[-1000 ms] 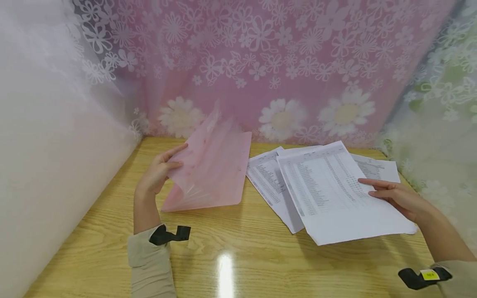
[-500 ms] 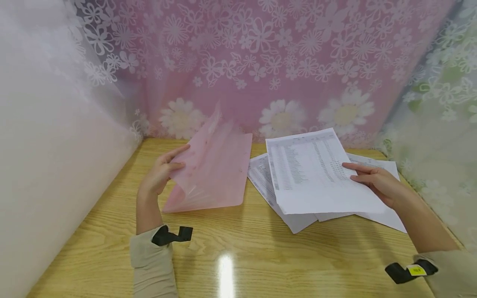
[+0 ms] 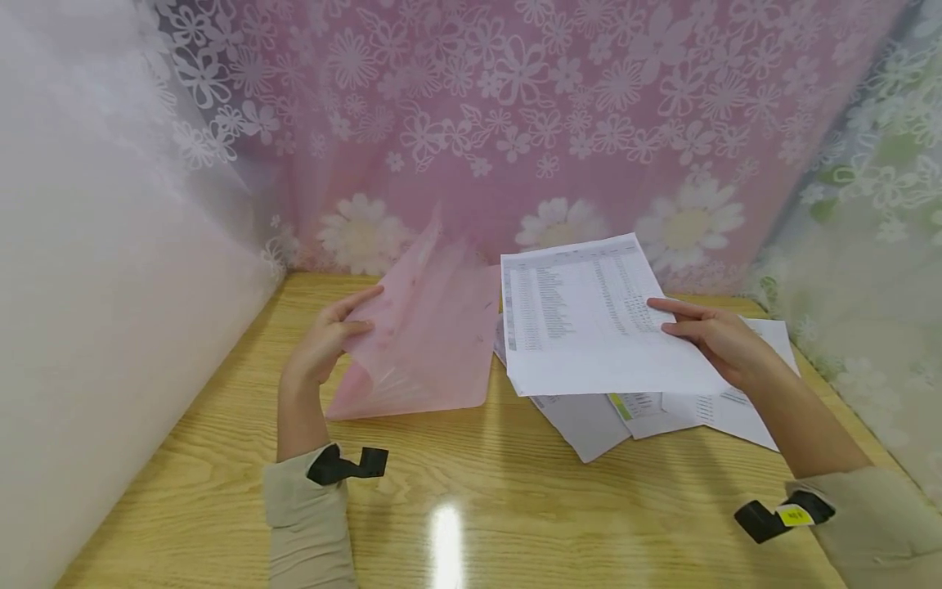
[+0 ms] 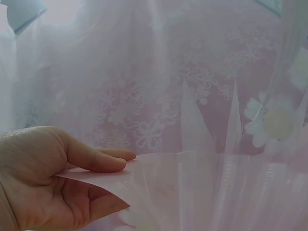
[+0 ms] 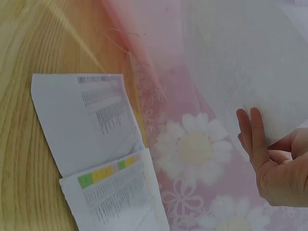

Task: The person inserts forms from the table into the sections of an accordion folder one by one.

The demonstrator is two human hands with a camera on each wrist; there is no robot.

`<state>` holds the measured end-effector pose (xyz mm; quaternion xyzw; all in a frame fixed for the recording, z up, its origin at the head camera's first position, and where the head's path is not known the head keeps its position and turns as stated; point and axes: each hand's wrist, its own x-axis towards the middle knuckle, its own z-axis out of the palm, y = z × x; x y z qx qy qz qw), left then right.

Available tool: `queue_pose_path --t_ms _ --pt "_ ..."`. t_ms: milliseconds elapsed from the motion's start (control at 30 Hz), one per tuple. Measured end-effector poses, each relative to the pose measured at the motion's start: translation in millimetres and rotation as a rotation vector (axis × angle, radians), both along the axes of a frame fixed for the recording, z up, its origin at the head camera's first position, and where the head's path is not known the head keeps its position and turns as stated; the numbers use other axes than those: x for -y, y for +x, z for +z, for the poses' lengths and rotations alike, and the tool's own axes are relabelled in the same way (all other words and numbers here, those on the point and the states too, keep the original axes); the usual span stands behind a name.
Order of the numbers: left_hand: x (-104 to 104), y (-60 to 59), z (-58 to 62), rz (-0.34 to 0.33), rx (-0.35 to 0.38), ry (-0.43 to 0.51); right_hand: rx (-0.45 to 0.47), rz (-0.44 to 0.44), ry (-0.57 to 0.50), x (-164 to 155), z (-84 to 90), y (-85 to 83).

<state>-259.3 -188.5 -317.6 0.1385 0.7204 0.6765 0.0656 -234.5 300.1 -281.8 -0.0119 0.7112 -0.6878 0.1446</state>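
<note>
A pink translucent plastic folder (image 3: 449,352) stands partly opened at the left of the table, its cover lifted. My left hand (image 3: 324,339) pinches the cover's edge between thumb and fingers; in the left wrist view the left hand (image 4: 62,178) grips the sheet's corner. A printed paper sheet (image 3: 581,319) is held aloft by my right hand (image 3: 717,339), which pinches its right edge. Its left edge is close to the folder's right side. From the right wrist view, the right hand (image 5: 279,163) holds the sheet (image 5: 240,67) from below, its pale back showing.
Several printed papers (image 3: 581,425) lie fanned on the wooden table (image 3: 515,523) under the raised sheet. One paper (image 5: 110,192) has a green and yellow coloured row. A flowered pink curtain (image 3: 471,106) hangs behind, and a pale sheet wall (image 3: 132,245) stands at left.
My right hand has carried the printed sheet leftward and up, off the other papers and closer to the folder. The left hand keeps its pinch on the folder's cover, nearly still.
</note>
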Motion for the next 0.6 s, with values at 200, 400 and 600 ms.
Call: queue_pose_path --t_ms 200,400,600 --pt "-1.5 -1.1 -0.8 0.001 -0.004 0.0 0.003 0.009 0.022 14.8 6.5 -8.1" --pt "-2.8 -0.5 -0.1 0.007 -0.01 -0.014 0.004 0.022 0.042 28.7 14.4 -13.2" --pt "-5.8 -0.6 0.3 0.011 -0.012 -0.012 0.034 0.018 0.004 42.2 22.1 -17.2"
